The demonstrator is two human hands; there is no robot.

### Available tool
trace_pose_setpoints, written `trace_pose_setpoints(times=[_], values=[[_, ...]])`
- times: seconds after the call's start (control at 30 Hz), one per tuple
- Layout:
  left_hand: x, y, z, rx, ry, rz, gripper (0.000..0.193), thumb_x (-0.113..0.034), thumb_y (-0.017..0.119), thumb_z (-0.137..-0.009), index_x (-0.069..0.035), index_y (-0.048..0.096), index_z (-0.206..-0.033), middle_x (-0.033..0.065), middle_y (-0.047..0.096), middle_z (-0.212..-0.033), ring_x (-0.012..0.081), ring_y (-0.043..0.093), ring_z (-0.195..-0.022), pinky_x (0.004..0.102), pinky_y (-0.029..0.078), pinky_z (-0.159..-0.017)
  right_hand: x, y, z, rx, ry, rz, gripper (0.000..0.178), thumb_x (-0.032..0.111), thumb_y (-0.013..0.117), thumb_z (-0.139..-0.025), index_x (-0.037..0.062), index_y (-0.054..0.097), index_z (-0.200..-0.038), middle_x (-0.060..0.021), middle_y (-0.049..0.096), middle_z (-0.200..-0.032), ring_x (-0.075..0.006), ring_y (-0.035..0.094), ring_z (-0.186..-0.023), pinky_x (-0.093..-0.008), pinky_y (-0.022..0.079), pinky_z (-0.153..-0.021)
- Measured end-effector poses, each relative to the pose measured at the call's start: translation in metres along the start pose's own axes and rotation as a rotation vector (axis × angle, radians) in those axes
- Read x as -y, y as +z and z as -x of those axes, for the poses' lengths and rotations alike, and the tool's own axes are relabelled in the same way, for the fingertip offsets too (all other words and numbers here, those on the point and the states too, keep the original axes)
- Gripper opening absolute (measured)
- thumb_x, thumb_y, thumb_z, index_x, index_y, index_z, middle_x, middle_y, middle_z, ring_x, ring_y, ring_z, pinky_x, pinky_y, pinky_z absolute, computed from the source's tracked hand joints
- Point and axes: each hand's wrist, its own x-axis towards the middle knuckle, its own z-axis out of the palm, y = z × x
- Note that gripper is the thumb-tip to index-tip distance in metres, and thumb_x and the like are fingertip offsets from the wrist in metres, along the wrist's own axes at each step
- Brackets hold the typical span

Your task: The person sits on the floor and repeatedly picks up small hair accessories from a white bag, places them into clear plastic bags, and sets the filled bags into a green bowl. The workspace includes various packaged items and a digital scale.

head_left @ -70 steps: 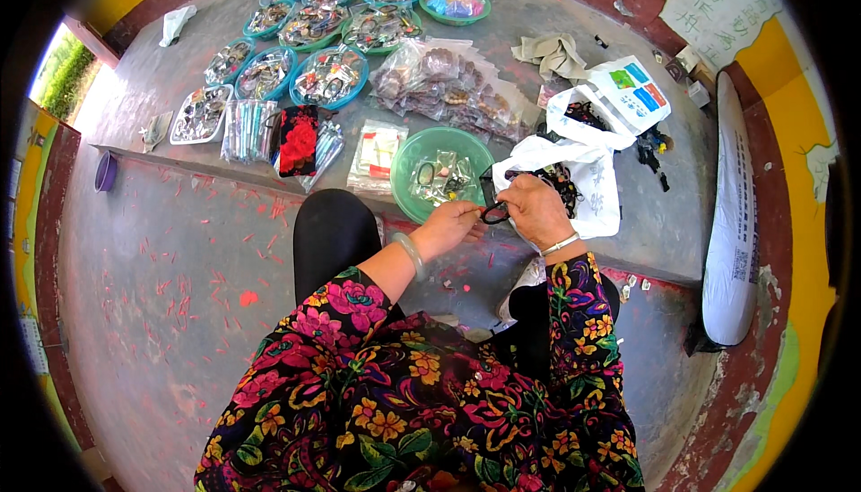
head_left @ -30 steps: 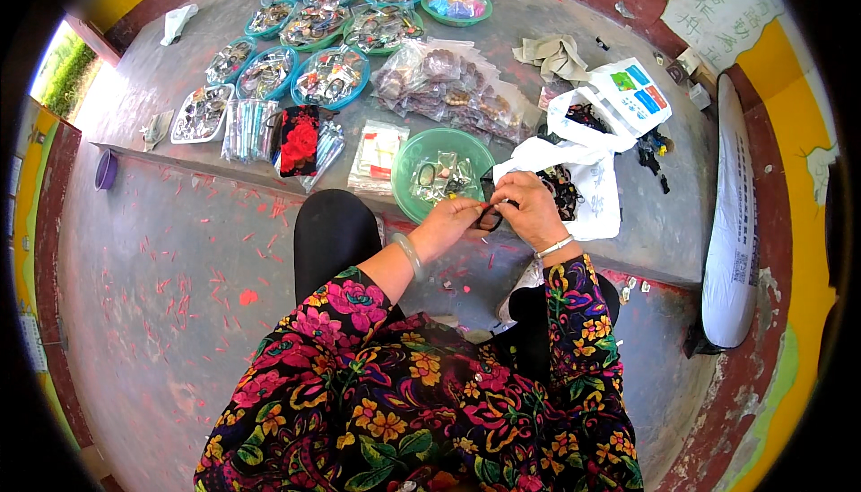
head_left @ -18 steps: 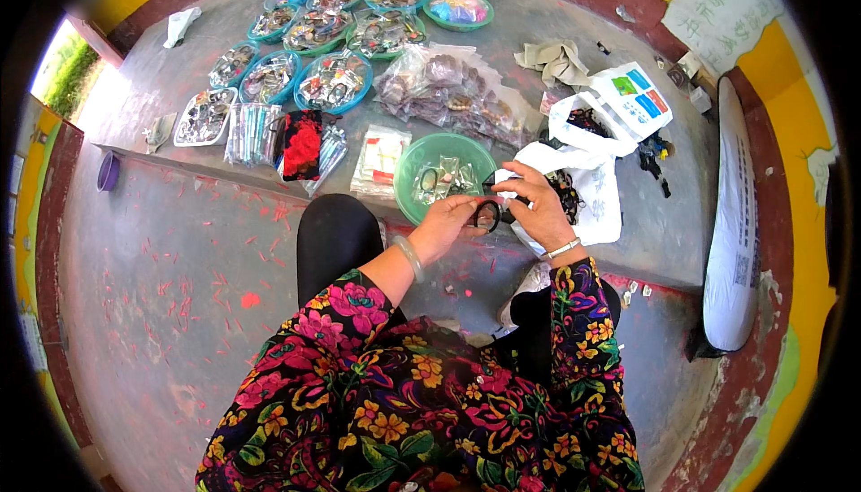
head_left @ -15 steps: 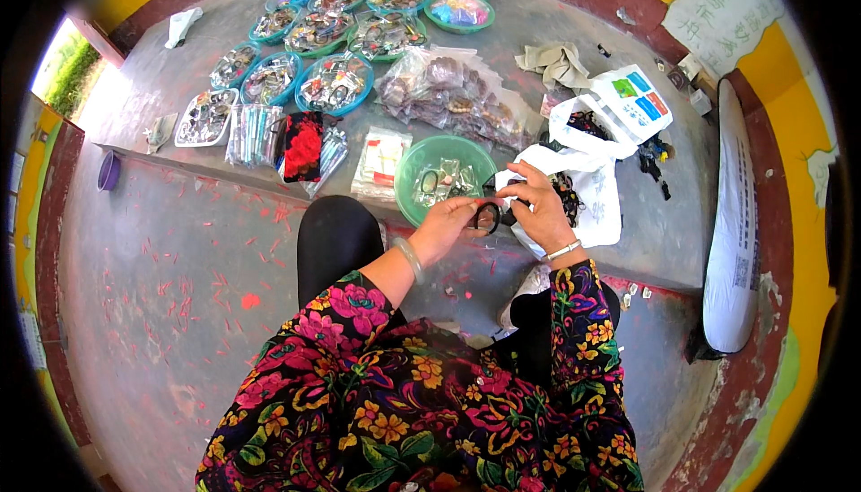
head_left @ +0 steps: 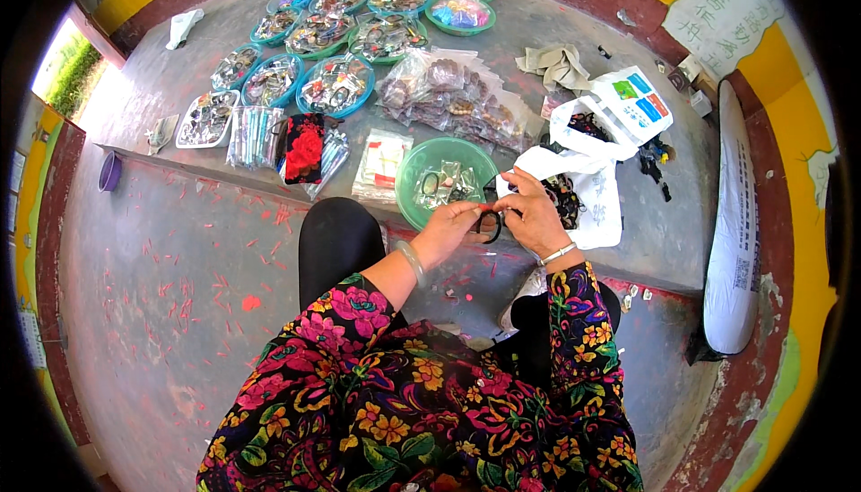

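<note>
My left hand (head_left: 450, 228) and right hand (head_left: 535, 221) both pinch a black loop (head_left: 494, 237) near the green bowl (head_left: 409, 180); should either fingertip grip slacken, I judge it could slip and drop.

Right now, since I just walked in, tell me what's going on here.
A person in a flowered top holds a black loop between left hand and right hand, beside a green basin of small packets. Right of the basin lies a white bag of dark items; farther back are piled clear bags and more filled basins.
</note>
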Motion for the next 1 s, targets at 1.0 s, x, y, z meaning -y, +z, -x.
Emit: trace_pose_setpoints(times=[1.0], values=[[0.0007, 0.0002, 0.0007, 0.037, 0.003, -0.051, 0.026, -0.013, 0.041, -0.092, 0.003, 0.052, -0.110, 0.0095, 0.058, -0.098, 0.0159, 0.059, -0.085, 0.0253, 0.053, -0.069, -0.0020, 0.0032, 0.0035, 0.174, 0.028, -0.037, 0.018, 0.011, 0.059, -0.063, 0.0070, 0.067, -0.079, -0.0171, 0.051, -0.117, -0.0329, 0.038, -0.119, -0.0378, 0.032, -0.098]])
